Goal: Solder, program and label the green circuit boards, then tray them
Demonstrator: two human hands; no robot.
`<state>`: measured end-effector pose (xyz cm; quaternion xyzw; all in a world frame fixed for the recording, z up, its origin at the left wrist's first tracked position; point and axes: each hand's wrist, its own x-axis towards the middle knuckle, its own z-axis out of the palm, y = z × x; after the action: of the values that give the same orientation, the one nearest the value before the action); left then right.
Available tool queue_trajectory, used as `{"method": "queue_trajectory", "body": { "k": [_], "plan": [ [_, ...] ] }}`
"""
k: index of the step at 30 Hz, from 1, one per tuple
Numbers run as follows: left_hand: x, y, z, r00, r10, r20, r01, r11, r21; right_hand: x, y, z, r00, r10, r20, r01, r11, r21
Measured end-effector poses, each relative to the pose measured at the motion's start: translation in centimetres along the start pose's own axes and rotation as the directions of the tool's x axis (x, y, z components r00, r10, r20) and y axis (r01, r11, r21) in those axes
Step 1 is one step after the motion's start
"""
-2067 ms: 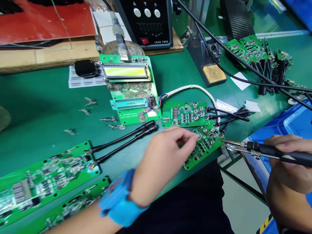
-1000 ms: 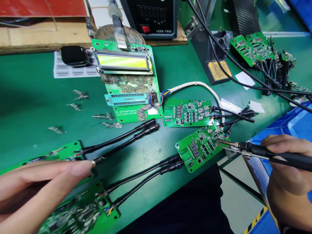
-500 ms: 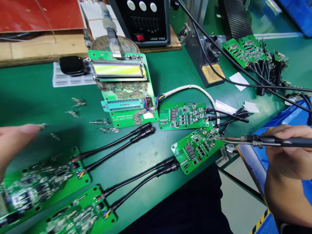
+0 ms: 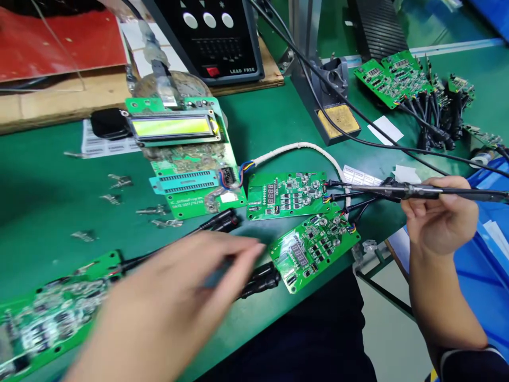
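My right hand (image 4: 439, 217) grips a black soldering iron (image 4: 413, 191), held level with its tip pointing left over the cables of a small green circuit board (image 4: 284, 193). A second small board (image 4: 312, 249) lies tilted at the table's front edge, just below the first. My left hand (image 4: 175, 307) is smeared by motion, fingers stretched out toward the black connectors (image 4: 260, 280) beside that tilted board. Whether it holds anything I cannot make out. A long green board (image 4: 51, 315) lies at the front left.
A programmer board with a lit LCD (image 4: 173, 127) sits mid-table, a black soldering station (image 4: 207, 37) behind it, and an iron stand with sponge (image 4: 338, 119) to the right. More boards with cables (image 4: 397, 77) are piled far right. Small metal parts (image 4: 115, 183) lie scattered left. Blue bins (image 4: 489, 244) stand beyond the edge.
My left hand has swung from the far left toward the connectors by the tilted board. The right hand has lifted the iron up and away from that board.
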<state>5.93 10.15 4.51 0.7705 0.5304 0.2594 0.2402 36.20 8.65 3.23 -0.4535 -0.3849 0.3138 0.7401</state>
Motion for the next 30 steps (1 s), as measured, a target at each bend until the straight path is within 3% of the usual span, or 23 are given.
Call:
{"method": "queue_trajectory", "body": {
  "k": [1,2,6,9,18,30],
  "plan": [
    [0.4,1.1,1.0,0.992,0.095,0.088,-0.094,0.995,-0.018,0.0,0.3,0.3,1.000,0.007,-0.014,-0.007,1.000,0.005],
    [0.9,2.2,2.0,0.982,0.123,0.147,-0.117,0.992,-0.048,0.1,0.5,0.6,0.999,0.019,-0.029,-0.019,1.000,0.010],
    [2.5,5.1,5.4,0.942,-0.068,0.330,0.097,0.993,-0.072,-0.2,1.2,1.3,0.994,0.062,-0.085,-0.059,0.998,0.034],
    [3.1,5.7,6.4,0.885,-0.212,0.416,0.241,0.970,-0.017,-0.5,1.4,1.3,0.993,0.053,-0.107,-0.048,0.998,0.050],
    [3.2,6.1,6.9,0.800,-0.404,0.444,0.440,0.898,0.025,-0.8,2.0,1.2,0.992,0.026,-0.128,-0.019,0.998,0.053],
    [2.8,7.2,7.4,0.794,-0.499,0.347,0.512,0.857,0.061,-0.8,1.9,1.2,0.988,0.035,-0.151,-0.024,0.997,0.073]
  ]
}}
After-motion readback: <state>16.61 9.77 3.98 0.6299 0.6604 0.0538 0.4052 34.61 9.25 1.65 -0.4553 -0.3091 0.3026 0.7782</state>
